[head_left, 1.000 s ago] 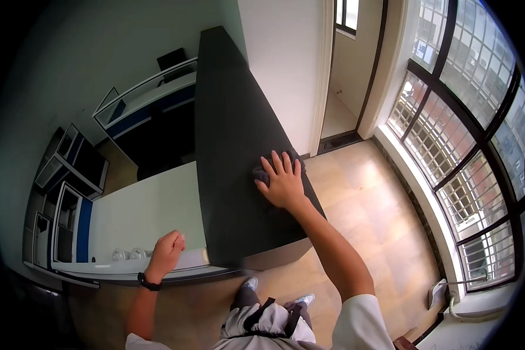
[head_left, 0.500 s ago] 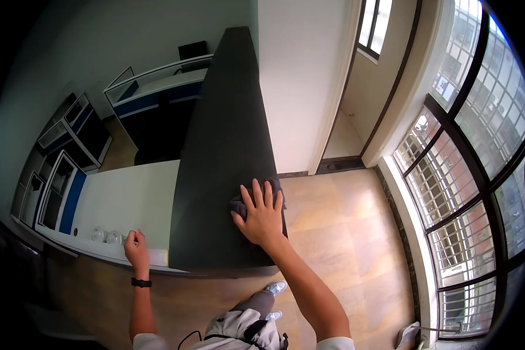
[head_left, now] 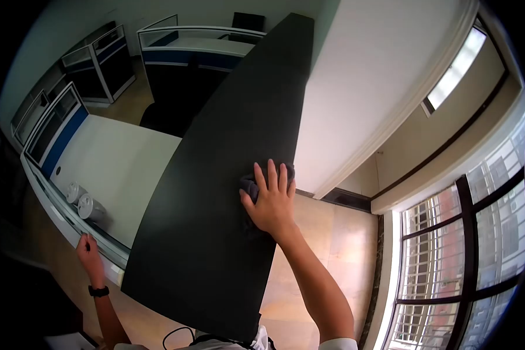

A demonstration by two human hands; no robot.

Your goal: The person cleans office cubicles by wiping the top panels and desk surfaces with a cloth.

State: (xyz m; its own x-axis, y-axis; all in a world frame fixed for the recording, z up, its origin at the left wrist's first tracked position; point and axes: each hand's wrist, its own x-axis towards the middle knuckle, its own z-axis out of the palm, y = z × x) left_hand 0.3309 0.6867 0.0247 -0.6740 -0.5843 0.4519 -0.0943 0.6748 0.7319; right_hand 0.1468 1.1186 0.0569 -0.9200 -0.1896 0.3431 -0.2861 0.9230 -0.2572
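My right hand [head_left: 272, 205] lies spread over a bunched dark grey cloth [head_left: 249, 185], pressing it onto the long black countertop [head_left: 216, 233] near its right edge. Parts of the cloth show beside the thumb and past the fingertips; the rest is under the palm. My left hand [head_left: 90, 256], with a black band on the wrist, is closed beside the outer rim of the white desk [head_left: 122, 151]. A small dark spot shows at its fingers, too small to name. Two whitish round containers [head_left: 90, 208] stand on the desk just beyond that hand.
Glass-topped blue partitions [head_left: 64, 137] border the desk, with more cubicles and a dark chair [head_left: 160, 119] behind. A white wall [head_left: 356, 99] and doorway stand beyond the counter's right side. Barred windows [head_left: 437, 251] line the far right above a tiled floor [head_left: 309, 233].
The view has turned and moved closer over the counter. My right hand and the cloth are now farther from the counter's near end. My left hand sits farther left, outside the desk rim.
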